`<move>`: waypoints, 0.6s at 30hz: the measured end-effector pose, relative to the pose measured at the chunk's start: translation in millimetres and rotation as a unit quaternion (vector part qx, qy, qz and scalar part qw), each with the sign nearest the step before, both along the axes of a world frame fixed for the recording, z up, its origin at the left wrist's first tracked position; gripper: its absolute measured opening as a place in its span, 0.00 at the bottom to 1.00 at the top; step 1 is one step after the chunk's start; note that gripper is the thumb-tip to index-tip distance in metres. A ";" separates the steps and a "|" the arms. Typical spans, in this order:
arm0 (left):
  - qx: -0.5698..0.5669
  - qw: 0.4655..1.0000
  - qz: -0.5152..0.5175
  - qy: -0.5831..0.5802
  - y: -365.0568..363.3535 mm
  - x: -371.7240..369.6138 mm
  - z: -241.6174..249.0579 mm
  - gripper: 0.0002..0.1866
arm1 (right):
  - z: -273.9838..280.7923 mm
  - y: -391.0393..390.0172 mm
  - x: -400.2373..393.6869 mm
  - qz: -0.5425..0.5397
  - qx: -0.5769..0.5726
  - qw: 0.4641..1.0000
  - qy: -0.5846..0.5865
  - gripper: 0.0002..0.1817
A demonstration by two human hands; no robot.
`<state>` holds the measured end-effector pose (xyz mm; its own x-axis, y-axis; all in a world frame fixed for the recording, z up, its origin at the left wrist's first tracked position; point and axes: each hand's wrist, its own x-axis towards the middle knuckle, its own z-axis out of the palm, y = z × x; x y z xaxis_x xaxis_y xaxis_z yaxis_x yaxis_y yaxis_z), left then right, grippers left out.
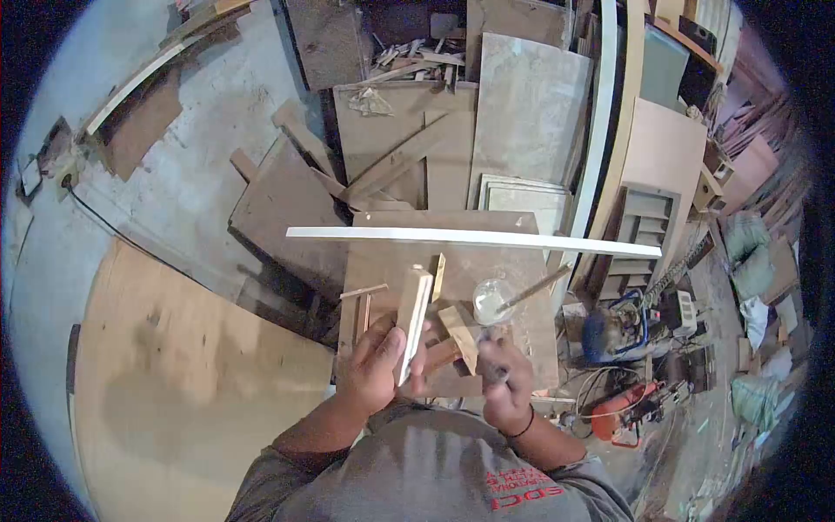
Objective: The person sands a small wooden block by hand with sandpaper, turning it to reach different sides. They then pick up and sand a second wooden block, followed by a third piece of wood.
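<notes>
My left hand point(376, 370) is closed around a short wooden piece point(414, 313) with a white strip along its edge, held tilted up over the small table. At the table's near right, my right hand point(509, 387) is curled and blurred, with something dark in its fingers; I cannot tell what it is. Just beyond it stands a round tub of white paste point(490, 297), with a wooden stick point(539, 289) leaning out to the right. Between the hands lie wood offcuts point(459, 335). Another thin offcut point(438, 277) is behind the held piece.
A long white strip point(474, 239) crosses the far part of the brown tabletop point(531, 348). On the left is a large plywood sheet point(191, 383). Boards point(531, 113) lean behind the table. A red tank point(624, 411) and blue machine point(600, 335) stand on the right floor.
</notes>
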<state>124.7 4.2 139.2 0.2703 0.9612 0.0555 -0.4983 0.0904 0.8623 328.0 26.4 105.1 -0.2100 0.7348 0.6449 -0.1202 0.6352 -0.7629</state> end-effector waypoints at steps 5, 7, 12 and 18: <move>-0.098 0.989 0.090 0.061 -8.6 25.3 -0.6 0.25 | 50.5 8.7 1.2 0.010 0.264 0.920 -0.289 0.19; -0.130 0.990 0.021 0.053 -14.8 21.5 10.1 0.24 | 44.9 18.4 10.1 -0.042 0.231 0.916 -0.324 0.26; -0.067 0.994 0.045 0.068 -19.4 19.7 1.1 0.19 | 34.4 18.6 -1.4 -0.045 0.264 0.923 -0.274 0.30; -0.045 0.985 -0.026 0.163 -24.8 16.4 9.8 0.18 | 40.3 38.9 13.6 -0.141 0.206 0.921 -0.299 0.32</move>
<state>141.0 -20.6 149.0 0.3094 0.9424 -0.1269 -0.1891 0.1918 0.9631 341.6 65.3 145.4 -0.4573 0.5332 0.7118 0.4570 0.8275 -0.3262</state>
